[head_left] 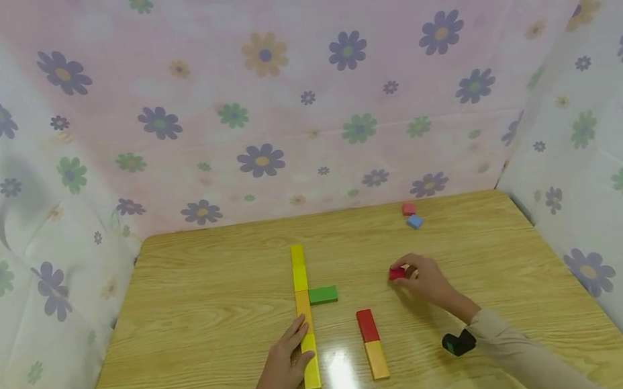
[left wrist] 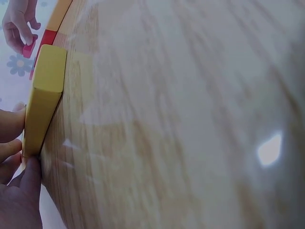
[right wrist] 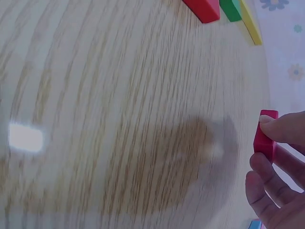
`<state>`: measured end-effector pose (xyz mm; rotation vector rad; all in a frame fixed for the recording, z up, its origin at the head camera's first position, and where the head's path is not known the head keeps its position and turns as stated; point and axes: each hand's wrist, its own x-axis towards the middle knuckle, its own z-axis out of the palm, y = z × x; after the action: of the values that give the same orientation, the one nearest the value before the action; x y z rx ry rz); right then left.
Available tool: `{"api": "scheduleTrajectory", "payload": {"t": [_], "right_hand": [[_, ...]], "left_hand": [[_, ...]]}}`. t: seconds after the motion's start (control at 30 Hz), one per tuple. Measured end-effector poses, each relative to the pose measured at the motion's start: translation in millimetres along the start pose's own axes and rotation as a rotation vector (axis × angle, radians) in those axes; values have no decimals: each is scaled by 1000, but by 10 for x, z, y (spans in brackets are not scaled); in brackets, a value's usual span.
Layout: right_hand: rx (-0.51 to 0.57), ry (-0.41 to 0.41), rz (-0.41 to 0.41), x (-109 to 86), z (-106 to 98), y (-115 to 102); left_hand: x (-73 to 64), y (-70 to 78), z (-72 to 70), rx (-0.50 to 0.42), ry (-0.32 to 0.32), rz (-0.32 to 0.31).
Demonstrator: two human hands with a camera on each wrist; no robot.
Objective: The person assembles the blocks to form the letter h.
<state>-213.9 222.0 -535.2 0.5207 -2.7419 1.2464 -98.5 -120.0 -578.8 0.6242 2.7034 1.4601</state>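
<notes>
In the head view, a straight row of yellow blocks [head_left: 299, 278] and an orange block [head_left: 302, 303] runs away from the near side of the table. My left hand [head_left: 280, 369] rests on the near part of this row, fingers extended and touching the orange block and the near yellow block [head_left: 313, 378]. To the right, my right hand [head_left: 430, 281] pinches a small red block [right wrist: 265, 136] between thumb and fingers. A green block [head_left: 323, 295] juts rightward from the row. Between the hands, another red block [head_left: 367, 326] lies end to end with a light orange block [head_left: 377, 359].
At the back right of the wooden table [head_left: 196, 274] lie a pinkish-red block [head_left: 408, 209] and a blue block [head_left: 415, 222]. Flower-patterned cloth [head_left: 304, 73] hangs behind the table and along both sides. Black wrist gear [head_left: 459, 342] sits by the right sleeve.
</notes>
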Motion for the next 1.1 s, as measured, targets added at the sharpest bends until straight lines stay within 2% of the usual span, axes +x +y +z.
{"api": "scheduleTrajectory", "payload": {"t": [0.27, 0.37, 0.73, 1.1], "right_hand": [[44, -43, -76, 33, 172, -127], [63, -67, -79, 51, 221, -162], [89, -143, -145, 85, 314, -248], [124, -158, -177, 113, 418, -285]], "left_hand": [[7, 1, -1, -8, 7, 0], [10, 9, -4, -13, 5, -2], [10, 39, -15, -41, -21, -33], [11, 25, -16, -49, -31, -49]]}}
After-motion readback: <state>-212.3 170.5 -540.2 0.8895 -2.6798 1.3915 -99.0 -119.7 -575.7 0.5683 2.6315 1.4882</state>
